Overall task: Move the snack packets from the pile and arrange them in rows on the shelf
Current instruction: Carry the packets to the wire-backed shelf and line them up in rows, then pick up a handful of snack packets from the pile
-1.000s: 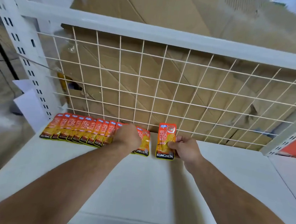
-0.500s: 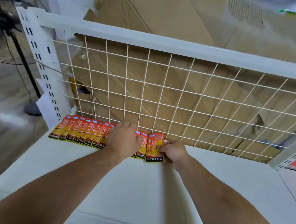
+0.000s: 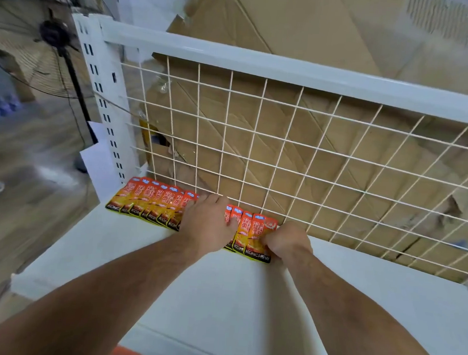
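Since a second ago the newest packet (image 3: 259, 238) has travelled left from its own spot apart from the others. It now overlaps the right end of the row of packets (image 3: 153, 202), with its black band in line with its neighbours' along the back of the shelf (image 3: 218, 301). My right hand (image 3: 289, 245) has come with it, fingers curled on the packet's right edge and gripping it. My left hand (image 3: 209, 220) lies flat over the middle of the row, fingers straight and pressing down. It holds nothing and only pins the packets so they do not slide while the new one tucks in. The packets' tops sit close to the foot of the wire grid (image 3: 312, 155).

I judge this to be the seating step for one packet: it is placed but not yet let go. The row covers only the left part of the shelf's back edge, so much of the task looks undone (the pile is out of view, so I cannot say how many remain). The next move calls for easing my grip off without dragging the packet askew. Then I lift the flat hand straight up so the overlapped row does not fan out, and fetch another packet for the right end.
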`<act>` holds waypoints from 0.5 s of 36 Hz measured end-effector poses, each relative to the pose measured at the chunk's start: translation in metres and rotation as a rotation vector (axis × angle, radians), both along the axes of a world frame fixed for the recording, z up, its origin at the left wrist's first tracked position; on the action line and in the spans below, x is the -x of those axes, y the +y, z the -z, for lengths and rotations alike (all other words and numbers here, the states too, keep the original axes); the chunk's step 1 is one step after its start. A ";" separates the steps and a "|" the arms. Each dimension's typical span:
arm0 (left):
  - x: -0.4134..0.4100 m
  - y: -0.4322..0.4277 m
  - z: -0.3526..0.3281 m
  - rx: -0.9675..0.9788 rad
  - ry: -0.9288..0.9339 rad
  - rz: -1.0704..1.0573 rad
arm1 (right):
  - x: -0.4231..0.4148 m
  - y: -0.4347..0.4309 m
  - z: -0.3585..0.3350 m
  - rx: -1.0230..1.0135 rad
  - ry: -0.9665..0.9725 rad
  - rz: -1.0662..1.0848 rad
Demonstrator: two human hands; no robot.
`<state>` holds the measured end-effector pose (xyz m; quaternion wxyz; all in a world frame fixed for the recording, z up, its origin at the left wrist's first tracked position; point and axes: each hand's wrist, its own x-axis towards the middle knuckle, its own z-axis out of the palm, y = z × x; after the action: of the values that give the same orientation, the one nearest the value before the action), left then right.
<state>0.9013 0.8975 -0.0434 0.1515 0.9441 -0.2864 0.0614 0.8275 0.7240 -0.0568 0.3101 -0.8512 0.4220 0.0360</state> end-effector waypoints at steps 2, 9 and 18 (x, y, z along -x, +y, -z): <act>0.000 0.000 0.000 0.003 0.002 0.006 | 0.000 0.000 0.002 0.030 0.014 -0.014; 0.005 0.001 0.001 -0.014 -0.041 0.090 | 0.001 0.006 0.003 0.153 0.023 -0.061; 0.023 -0.035 -0.002 -0.101 0.000 0.322 | 0.053 -0.002 -0.012 0.433 0.019 -0.372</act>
<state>0.8785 0.8625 -0.0413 0.1119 0.8923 -0.4368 0.0220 0.7742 0.7221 -0.0447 0.1055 -0.9600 0.2594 0.0092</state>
